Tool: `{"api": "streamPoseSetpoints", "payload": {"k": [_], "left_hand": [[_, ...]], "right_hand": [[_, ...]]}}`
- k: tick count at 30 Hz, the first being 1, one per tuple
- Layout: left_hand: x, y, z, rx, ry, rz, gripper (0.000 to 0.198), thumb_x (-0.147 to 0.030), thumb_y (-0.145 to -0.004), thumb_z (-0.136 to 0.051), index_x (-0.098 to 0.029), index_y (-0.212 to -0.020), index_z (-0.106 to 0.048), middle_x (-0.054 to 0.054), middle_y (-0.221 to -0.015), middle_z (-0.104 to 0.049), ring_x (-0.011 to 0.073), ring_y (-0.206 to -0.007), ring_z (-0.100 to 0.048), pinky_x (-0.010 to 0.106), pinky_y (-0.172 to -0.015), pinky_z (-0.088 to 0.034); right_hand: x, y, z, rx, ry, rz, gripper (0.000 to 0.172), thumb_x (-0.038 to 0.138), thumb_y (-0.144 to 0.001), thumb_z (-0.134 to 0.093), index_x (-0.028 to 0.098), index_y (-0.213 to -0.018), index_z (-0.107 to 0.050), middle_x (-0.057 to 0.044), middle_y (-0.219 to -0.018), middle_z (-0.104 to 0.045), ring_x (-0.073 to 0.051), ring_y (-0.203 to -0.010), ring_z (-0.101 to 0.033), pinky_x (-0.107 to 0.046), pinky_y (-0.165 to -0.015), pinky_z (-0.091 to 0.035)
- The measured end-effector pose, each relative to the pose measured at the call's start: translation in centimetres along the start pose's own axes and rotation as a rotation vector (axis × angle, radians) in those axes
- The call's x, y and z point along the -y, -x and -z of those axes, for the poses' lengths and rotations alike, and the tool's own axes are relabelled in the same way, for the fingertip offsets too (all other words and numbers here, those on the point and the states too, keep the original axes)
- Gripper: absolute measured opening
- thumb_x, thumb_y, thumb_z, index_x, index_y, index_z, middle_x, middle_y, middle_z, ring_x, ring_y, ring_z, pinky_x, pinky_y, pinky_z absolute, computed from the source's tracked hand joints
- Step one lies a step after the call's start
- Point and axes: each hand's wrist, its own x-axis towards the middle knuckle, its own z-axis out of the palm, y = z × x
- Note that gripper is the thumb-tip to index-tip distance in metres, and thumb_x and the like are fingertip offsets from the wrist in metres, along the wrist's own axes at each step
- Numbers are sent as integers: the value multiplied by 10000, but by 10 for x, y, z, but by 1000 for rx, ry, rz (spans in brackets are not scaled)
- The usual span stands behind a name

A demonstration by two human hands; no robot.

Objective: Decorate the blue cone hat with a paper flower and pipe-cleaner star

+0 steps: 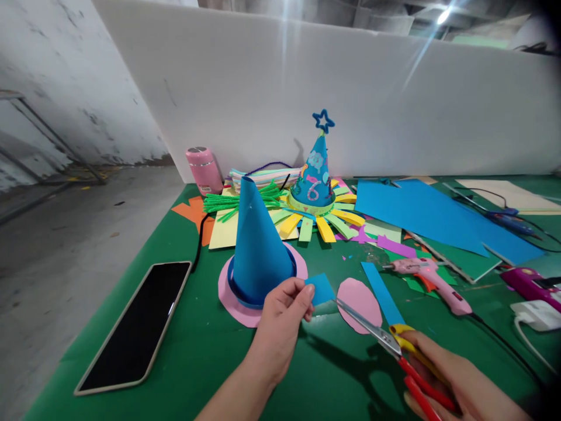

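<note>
My left hand [284,318] pinches a small piece of blue paper [322,288] between thumb and fingers. In my right hand [456,374] is a pair of scissors [372,330] with red and yellow handles, its blade tips at the right edge of that paper. Just behind my left hand stands a plain blue paper cone [260,251] on a pink paper brim [228,292]. A pink paper oval [360,305] lies under the scissor blades, and a blue paper strip [382,292] lies beyond it.
A phone [135,327] lies at the left. A pink glue gun [433,280] with a cord rests at the right. Behind are a decorated cone hat [313,175], green pipe cleaners [223,203], a pink bottle [204,171] and large blue sheets [416,213]. A white board [350,99] rises behind the table.
</note>
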Motion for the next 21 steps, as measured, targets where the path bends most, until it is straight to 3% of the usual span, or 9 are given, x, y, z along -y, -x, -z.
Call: {"api": "streamPoseSetpoints", "payload": {"k": [7, 21], "left_hand": [[0, 0, -1, 81, 95, -36, 128, -230, -759, -541, -159, -653, -539, -20, -654, -536, 101, -660, -527, 253, -698, -408], [1, 1, 2, 97, 2, -82, 135, -235, -784, -513, -168, -670, -540, -25, -629, -551, 99, -650, -535, 227, -686, -374]], "right_hand": [[-5, -4, 1, 146, 27, 80, 398, 250, -685, -573, 229, -1079, -518, -44, -897, -703, -233, -814, -656, -199, -604, -547], [-11, -1, 2, 92, 52, 95, 411, 243, -662, -620, 227, -1068, -562, -47, -912, -707, -235, -792, -663, -202, -616, -544]]}}
